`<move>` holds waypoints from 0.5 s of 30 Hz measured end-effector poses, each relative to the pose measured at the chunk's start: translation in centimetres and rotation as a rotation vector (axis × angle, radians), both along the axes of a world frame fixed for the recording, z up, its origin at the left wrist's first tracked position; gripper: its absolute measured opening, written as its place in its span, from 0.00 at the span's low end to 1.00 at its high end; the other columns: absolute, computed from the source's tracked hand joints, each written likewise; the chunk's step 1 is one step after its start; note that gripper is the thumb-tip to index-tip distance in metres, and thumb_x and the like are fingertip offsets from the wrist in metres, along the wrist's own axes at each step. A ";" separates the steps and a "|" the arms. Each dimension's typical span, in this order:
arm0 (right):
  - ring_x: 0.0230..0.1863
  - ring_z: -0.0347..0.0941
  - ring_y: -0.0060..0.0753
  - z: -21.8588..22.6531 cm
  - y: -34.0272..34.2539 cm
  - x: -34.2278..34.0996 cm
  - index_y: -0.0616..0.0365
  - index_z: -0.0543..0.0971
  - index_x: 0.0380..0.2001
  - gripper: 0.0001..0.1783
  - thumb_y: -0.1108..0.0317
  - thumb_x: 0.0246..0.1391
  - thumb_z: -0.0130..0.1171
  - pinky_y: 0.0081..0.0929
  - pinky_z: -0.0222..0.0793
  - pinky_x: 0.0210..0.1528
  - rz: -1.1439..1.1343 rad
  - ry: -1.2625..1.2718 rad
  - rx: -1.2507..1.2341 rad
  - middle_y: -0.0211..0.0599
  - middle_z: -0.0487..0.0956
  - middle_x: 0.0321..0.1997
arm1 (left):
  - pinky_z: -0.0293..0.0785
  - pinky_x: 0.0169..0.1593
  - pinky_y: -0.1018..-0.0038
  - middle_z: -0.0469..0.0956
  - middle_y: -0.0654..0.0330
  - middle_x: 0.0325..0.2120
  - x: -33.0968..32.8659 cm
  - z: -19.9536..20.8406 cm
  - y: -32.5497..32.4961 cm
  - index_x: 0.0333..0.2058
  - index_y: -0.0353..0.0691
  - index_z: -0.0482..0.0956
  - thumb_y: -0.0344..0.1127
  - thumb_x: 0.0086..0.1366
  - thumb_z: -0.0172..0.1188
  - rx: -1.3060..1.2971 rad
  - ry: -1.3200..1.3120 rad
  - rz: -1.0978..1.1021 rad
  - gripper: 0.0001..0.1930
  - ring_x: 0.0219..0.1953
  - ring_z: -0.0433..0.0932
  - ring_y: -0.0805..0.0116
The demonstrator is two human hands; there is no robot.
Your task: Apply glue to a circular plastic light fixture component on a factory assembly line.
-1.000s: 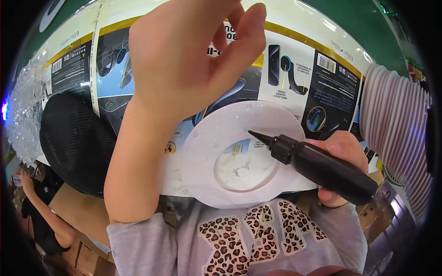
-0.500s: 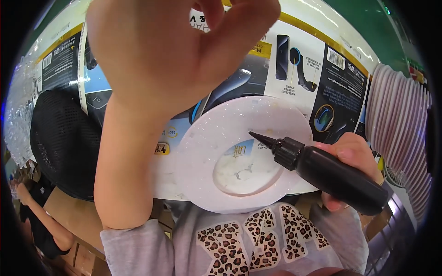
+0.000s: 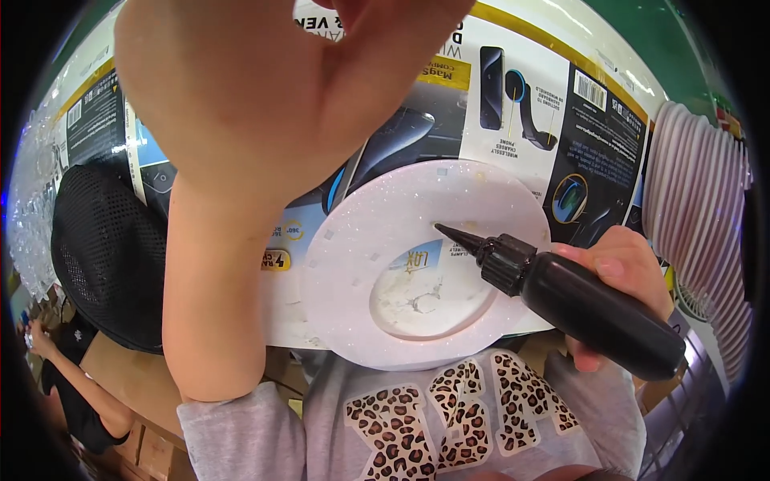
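My right hand [image 3: 630, 260] is closed around a black squeeze bottle [image 3: 601, 317] with a ribbed cap and a pointed nozzle. The nozzle tip points left, over the upper part of a pale pink-white oval ring [image 3: 341, 280]. Glitter specks and a few small shiny squares dot the ring, which lies at the table's near edge against my shirt. Its oval opening shows the printed sheet beneath. Raised close to the camera at the upper left, my left hand [image 3: 233, 96] has its fingers curled toward the thumb. The picture's top edge cuts off the fingertips, so anything between them is hidden.
Flattened printed packaging [image 3: 513, 104] covers the table. A black mesh cap [image 3: 108, 256] sits at left, beside clear crinkled plastic [image 3: 32, 200]. At right stands a stack of ribbed-looking white discs [image 3: 690, 192]. A co-worker's arm [image 3: 84, 393] shows at lower left.
My left hand has shifted slightly left and up, further out of the picture. The bottle and my right hand have moved a little right and down; the nozzle tip stays over the ring.
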State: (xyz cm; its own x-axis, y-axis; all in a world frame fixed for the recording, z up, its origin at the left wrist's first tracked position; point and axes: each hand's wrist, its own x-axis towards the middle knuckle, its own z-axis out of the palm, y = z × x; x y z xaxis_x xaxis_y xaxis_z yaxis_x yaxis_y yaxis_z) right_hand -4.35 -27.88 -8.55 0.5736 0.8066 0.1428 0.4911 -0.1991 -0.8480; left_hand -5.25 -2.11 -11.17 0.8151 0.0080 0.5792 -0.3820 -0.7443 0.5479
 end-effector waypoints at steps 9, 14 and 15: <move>0.19 0.78 0.26 0.6 -0.4 1.0 0.68 0.59 0.58 0.35 0.64 0.53 0.62 0.14 0.73 0.21 0.195 0.055 -0.016 0.55 0.80 0.33 | 0.67 0.23 0.84 0.75 0.57 0.27 -0.2 0.2 0.0 0.39 0.27 0.73 0.19 0.57 0.52 -0.023 0.006 -0.002 0.10 0.19 0.73 0.78; 0.25 0.79 0.29 0.8 -0.9 0.0 0.66 0.61 0.56 0.35 0.58 0.52 0.63 0.15 0.71 0.23 0.092 0.008 0.004 0.59 0.79 0.38 | 0.67 0.23 0.84 0.75 0.57 0.27 0.1 0.2 0.0 0.39 0.27 0.73 0.19 0.58 0.52 -0.031 -0.012 -0.008 0.10 0.19 0.73 0.78; 0.26 0.78 0.29 0.1 -0.8 -0.3 0.67 0.63 0.55 0.36 0.58 0.49 0.66 0.16 0.71 0.25 0.037 0.036 0.077 0.57 0.80 0.38 | 0.67 0.23 0.84 0.75 0.57 0.27 0.1 0.0 0.0 0.39 0.27 0.73 0.19 0.58 0.52 -0.027 -0.012 -0.007 0.10 0.19 0.73 0.78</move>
